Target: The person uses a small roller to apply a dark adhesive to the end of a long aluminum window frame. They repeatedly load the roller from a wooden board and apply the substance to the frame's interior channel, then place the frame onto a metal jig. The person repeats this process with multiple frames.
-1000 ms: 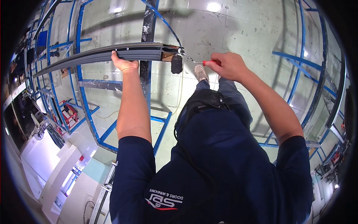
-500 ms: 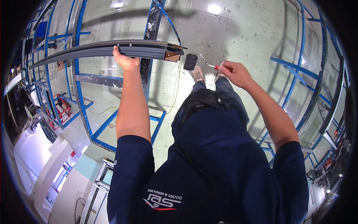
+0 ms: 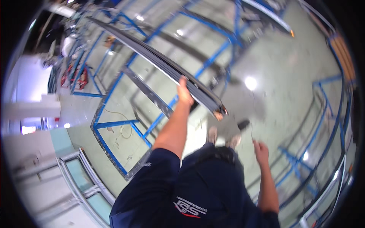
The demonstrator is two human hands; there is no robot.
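My left hand [image 3: 184, 92] is closed round a long dark grey profile [image 3: 154, 57], gripping it nearer its close end. The profile slants from the far left down to just beyond my shoes, and a brown piece [image 3: 218, 115] shows at its near tip. Low on the right, my right hand [image 3: 261, 152] has its fingers wrapped round the handle of a small paint roller [image 3: 243, 124]. The roller's dark sleeve hangs over the floor near my feet, apart from the profile. Motion blurs the thin wire and hides most of the handle.
Blue metal racks [image 3: 114, 124] stand under and beyond the profile, and more blue racking [image 3: 317, 129] is at the right. A white-grey window frame [image 3: 72, 182] leans at the lower left. Red equipment [image 3: 75, 78] sits at the far left. A thin hose [image 3: 125, 131] lies on the floor.
My view has turned, so the profile now slants instead of lying nearly level. Both hands appear lower in view; each keeps its hold. The roller has moved down and right.
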